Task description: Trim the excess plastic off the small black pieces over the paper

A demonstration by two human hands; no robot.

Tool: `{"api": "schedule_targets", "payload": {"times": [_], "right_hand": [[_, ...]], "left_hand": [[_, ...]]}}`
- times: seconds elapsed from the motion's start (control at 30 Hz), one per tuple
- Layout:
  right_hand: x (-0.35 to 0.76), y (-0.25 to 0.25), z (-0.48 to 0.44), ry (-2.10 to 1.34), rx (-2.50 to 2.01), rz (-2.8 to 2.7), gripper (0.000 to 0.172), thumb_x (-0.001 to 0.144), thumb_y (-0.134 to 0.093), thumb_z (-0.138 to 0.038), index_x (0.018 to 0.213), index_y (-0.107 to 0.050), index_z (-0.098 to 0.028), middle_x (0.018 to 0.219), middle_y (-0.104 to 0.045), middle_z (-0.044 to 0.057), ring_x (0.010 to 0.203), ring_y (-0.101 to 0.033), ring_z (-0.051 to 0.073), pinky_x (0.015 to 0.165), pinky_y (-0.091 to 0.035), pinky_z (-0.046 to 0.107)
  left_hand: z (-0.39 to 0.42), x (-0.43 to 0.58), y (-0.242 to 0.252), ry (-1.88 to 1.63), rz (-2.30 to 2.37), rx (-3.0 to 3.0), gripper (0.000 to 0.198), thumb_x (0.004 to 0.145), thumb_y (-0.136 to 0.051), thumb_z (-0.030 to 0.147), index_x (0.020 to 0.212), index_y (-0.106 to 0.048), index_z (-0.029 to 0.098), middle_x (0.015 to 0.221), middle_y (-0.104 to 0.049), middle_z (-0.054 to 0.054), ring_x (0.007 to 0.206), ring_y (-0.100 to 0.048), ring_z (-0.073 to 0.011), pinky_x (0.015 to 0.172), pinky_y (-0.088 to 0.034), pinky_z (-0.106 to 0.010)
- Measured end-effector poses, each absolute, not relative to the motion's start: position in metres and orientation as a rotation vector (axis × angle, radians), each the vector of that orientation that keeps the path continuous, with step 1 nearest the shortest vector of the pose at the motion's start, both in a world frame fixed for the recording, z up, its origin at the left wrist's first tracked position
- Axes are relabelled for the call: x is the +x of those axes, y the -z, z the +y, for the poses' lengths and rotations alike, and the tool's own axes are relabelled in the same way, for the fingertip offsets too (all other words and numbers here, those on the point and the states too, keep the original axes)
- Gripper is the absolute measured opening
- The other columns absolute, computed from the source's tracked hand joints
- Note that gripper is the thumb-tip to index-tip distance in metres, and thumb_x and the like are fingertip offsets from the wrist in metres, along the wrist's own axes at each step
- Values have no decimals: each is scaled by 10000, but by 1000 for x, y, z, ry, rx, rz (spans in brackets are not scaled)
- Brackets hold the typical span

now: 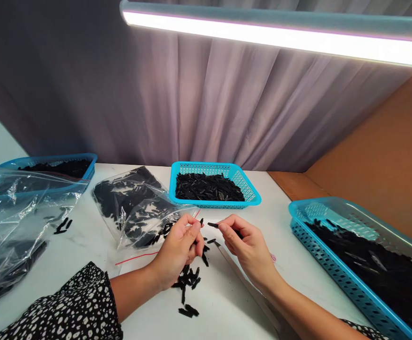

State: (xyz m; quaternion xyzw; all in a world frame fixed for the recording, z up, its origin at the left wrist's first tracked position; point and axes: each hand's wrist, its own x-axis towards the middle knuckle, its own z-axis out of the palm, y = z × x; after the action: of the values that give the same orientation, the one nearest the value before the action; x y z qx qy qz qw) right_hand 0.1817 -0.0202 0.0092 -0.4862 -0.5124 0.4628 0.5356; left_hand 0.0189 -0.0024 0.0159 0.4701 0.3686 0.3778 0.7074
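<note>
Pinched between the thumb and fingers of my left hand (183, 241) is a small black strip (201, 221). Opposite it, my right hand (246, 245) grips another thin black strip (213, 225), its end pointing left. The two pieces are apart, with a narrow gap between them. What the strips are made of I cannot make out. Below my left hand, loose black strips (188, 278) lie scattered on the white table (223, 302). Behind it rests a clear zip bag (135, 203) with many black pieces inside.
A blue basket (250, 191) of black strips stands at the back. Another blue basket (333, 255) is on the right, and a third blue basket (91, 163) at far left. A large clear bag (21, 212) lies left. A lamp tube (280, 35) hangs above.
</note>
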Motion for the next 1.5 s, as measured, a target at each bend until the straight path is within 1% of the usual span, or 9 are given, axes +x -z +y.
{"api": "schedule_targets", "payload": {"times": [0.33, 0.53, 0.67, 0.73, 0.8, 0.9, 1.0, 1.27, 1.5], "right_hand": [[180, -8, -19, -1339, -1018, -1003, 408, 793, -697, -536, 701, -482, -202, 483, -360, -103, 443, -183, 60, 424, -135, 215], [183, -18, -18, -1558, -853, -827, 288, 804, -639, -411, 693, -470, -206, 498, -474, -72, 397, -153, 46, 397, -109, 204], [187, -18, -16, -1674, -789, -826, 338, 830, -600, -466, 666, -462, -206, 522, -457, -69, 392, -141, 46, 384, -107, 198], [187, -15, -15, -1597, -857, -941, 325, 826, -647, -501, 737, -530, -211, 508, -395, -93, 407, -146, 53, 395, -117, 196], [187, -13, -15, -1418, -945, -1125, 289, 796, -708, -484, 870, -629, -217, 518, -368, -96, 439, -221, 72, 421, -189, 204], [188, -12, -16, -1129, -1081, -1373, 252, 797, -710, -439, 882, -726, -202, 587, -492, -31, 567, -424, 131, 534, -346, 260], [189, -11, -16, -1046, -1153, -1426, 224, 809, -681, -409, 833, -759, -200, 609, -568, 6, 644, -515, 179, 604, -397, 303], [190, -6, -16, -1052, -1129, -1363, 199, 803, -679, -368, 865, -764, -199, 588, -604, 11, 669, -587, 205, 637, -449, 323], [188, -8, -17, -900, -1127, -1433, 198, 808, -683, -364, 832, -780, -193, 635, -658, 30, 566, -517, 157, 540, -421, 280]], "left_hand": [[-4, 20, -19, -843, 863, 1099, 376, 864, -555, 563, 790, -414, 223, 430, -405, 115, 390, -197, -56, 373, -123, -181], [-3, 20, -17, -847, 832, 1139, 398, 857, -561, 583, 779, -413, 222, 434, -382, 125, 393, -170, -53, 372, -116, -182], [-3, 19, -14, -865, 837, 1229, 425, 848, -565, 605, 763, -429, 212, 419, -356, 126, 399, -198, -51, 383, -132, -178], [-3, 19, -13, -867, 832, 1250, 425, 849, -567, 606, 765, -432, 211, 414, -335, 131, 393, -204, -49, 386, -138, -179], [-3, 18, -12, -867, 806, 1249, 424, 848, -571, 606, 770, -431, 214, 412, -296, 140, 384, -193, -48, 385, -135, -182], [-3, 19, -13, -859, 766, 1220, 420, 846, -577, 605, 777, -432, 217, 414, -250, 148, 378, -164, -47, 382, -122, -186], [-4, 19, -14, -851, 749, 1185, 411, 859, -566, 597, 780, -439, 214, 420, -238, 148, 383, -143, -48, 385, -111, -192], [-6, 20, -17, -887, 714, 1156, 395, 899, -501, 586, 851, -492, 194, 460, -277, 133, 415, -151, -60, 401, -125, -206], [-2, 18, -16, -831, 797, 1248, 317, 854, -613, 493, 876, -491, 202, 500, -294, 130, 452, -177, -62, 430, -138, -210]]}}
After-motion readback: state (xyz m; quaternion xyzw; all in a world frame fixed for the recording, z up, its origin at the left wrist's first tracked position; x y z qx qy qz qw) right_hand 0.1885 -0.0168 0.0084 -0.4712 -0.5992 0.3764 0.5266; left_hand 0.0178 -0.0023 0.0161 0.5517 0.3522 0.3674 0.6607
